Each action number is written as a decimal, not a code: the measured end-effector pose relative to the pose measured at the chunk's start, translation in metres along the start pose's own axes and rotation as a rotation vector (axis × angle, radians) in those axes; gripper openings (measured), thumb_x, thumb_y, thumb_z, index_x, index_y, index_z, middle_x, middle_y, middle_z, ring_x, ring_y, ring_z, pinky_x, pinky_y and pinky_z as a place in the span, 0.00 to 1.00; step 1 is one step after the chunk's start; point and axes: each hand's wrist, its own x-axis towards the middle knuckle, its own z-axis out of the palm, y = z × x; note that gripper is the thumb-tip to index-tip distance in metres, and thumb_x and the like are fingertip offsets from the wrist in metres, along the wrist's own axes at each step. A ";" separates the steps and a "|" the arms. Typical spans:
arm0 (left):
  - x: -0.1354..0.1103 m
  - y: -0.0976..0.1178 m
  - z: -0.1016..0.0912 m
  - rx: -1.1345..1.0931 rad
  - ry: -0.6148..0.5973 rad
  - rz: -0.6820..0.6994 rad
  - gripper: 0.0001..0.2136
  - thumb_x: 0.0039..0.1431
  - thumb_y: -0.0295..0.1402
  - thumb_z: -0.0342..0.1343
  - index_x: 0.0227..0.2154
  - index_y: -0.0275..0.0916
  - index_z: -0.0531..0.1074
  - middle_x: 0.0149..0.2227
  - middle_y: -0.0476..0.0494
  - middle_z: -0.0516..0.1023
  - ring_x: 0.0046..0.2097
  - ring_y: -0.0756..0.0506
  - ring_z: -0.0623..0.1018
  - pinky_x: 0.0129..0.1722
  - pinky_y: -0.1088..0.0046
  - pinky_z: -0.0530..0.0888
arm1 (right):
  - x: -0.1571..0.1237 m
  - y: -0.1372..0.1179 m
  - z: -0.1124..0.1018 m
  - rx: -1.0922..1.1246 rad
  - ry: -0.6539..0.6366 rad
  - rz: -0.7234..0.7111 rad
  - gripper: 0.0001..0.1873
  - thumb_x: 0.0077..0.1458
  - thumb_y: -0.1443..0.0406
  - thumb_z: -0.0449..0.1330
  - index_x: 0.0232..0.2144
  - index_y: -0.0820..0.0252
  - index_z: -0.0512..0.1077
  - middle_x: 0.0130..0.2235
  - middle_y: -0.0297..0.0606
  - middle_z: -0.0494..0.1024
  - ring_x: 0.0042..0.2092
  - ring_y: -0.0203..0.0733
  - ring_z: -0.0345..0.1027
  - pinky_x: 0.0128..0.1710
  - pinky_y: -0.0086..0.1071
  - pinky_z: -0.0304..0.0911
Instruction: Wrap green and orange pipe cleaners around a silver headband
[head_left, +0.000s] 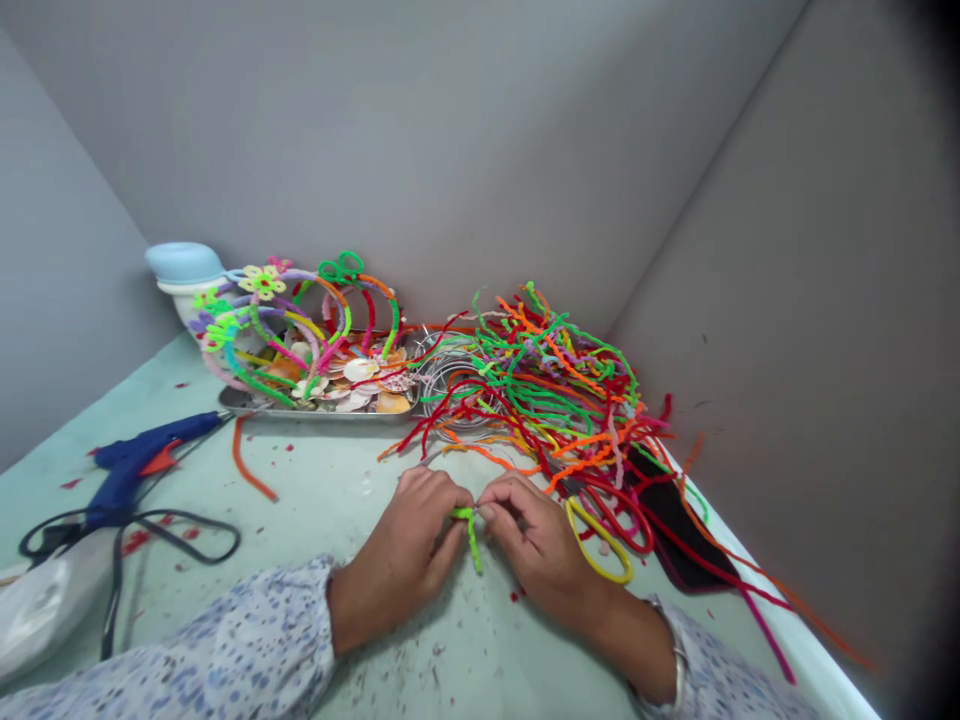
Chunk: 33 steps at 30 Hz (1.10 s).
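Note:
A short lime-green pipe cleaner point(473, 545) is held over the table, bent, with one end hanging down. My left hand point(409, 545) pinches it between thumb and fingers. Opposite, my right hand point(536, 545) is closed too, its thumb and forefinger pinched at the pipe cleaner's bend. A small greyish bit shows between the fingertips, too small to name. Both hands nearly touch. Just right of my right hand lie scissors with yellow handles point(611, 555), partly under red pipe cleaners.
Behind lie a heap of coloured pipe cleaners point(562, 370), a wire coil point(454, 385) and a metal tray point(322, 412) holding shells and decorated hoops. At left are a blue glue gun point(124, 465) with its cord and a white bottle point(187, 280). A dark phone-like slab point(686, 545) lies right.

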 end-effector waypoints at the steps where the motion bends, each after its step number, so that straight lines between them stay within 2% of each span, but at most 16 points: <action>1: 0.000 -0.001 0.001 0.003 0.006 0.002 0.05 0.62 0.25 0.46 0.36 0.38 0.65 0.34 0.45 0.68 0.39 0.44 0.67 0.42 0.64 0.63 | 0.000 0.000 0.000 0.002 -0.003 0.005 0.06 0.62 0.67 0.52 0.34 0.58 0.69 0.32 0.34 0.69 0.36 0.38 0.64 0.36 0.31 0.59; 7: 0.000 -0.005 0.003 0.011 0.043 0.017 0.04 0.63 0.26 0.47 0.36 0.39 0.66 0.33 0.46 0.69 0.38 0.44 0.67 0.41 0.65 0.63 | 0.002 0.000 0.000 0.001 -0.003 0.021 0.06 0.62 0.67 0.52 0.33 0.58 0.69 0.32 0.34 0.69 0.35 0.38 0.64 0.35 0.31 0.58; 33: -0.001 0.001 -0.001 -0.086 0.059 -0.016 0.06 0.64 0.30 0.49 0.33 0.38 0.69 0.30 0.47 0.70 0.36 0.45 0.68 0.41 0.65 0.62 | -0.001 0.000 -0.001 0.004 -0.058 -0.005 0.06 0.62 0.68 0.52 0.33 0.59 0.67 0.31 0.33 0.68 0.33 0.37 0.62 0.33 0.30 0.57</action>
